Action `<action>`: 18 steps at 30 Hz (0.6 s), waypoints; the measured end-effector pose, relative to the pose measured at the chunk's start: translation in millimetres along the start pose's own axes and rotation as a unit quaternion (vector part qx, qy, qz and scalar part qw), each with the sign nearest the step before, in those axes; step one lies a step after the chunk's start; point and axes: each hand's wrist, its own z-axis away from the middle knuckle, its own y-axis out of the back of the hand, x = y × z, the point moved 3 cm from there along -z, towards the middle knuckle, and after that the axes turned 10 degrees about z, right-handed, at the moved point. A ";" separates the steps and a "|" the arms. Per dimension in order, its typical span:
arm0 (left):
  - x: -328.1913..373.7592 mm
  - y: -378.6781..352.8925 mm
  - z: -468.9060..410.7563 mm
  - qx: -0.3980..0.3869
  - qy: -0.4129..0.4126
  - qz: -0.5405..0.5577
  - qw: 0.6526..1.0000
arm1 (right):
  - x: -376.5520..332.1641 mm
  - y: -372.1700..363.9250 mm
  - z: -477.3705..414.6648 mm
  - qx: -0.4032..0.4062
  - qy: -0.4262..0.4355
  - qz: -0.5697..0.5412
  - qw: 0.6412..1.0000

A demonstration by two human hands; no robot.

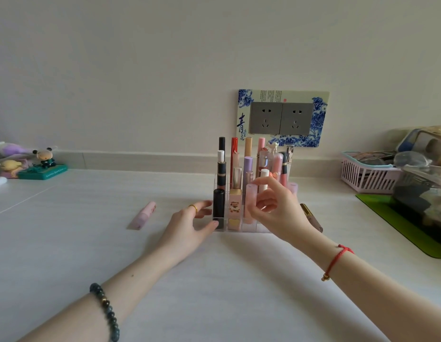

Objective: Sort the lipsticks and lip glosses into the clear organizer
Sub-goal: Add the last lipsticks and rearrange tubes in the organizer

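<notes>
Clear organizer (244, 230): stands on the white table (214, 280) just before the wall, its compartments in stepped rows, nearly all filled with upright tubes
Front row: from the left, a black tube (218, 202), a square pink and gold lipstick with a cartoon print (234, 208), then a frosted pink tube (249, 197)
Middle rows: a black tube with a white cap (221, 169), a metal-capped one (237, 177), a lilac one (248, 167) and a white-capped one (264, 177)
Back row: black, red, tan and pink tubes, tallest of all; on the organizer's right side stand more pink and coral glosses, too crowded to tell apart
Left hand (189, 223): fingers relaxed, laid against the organizer's left wall, thumb at its lower front corner; it grips nothing
Right hand (276, 208): in front of the organizer's right half, fingers loosely curled, thumb at the frosted pink tube; whether it pinches the tube cannot be told
Outside the organizer: a pale pink lipstick (143, 214) lies on the table to the left; a gold and brown tube (310, 217) lies behind the right hand
Pink basket (362, 178): far right by the wall, holding spectacles and other small items too blurred to name
</notes>
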 end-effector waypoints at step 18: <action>0.2 -0.6 0.5 -0.002 0.001 -0.002 1.000 | 3.8 -3.4 -0.2 0.002 0.028 0.050 0.998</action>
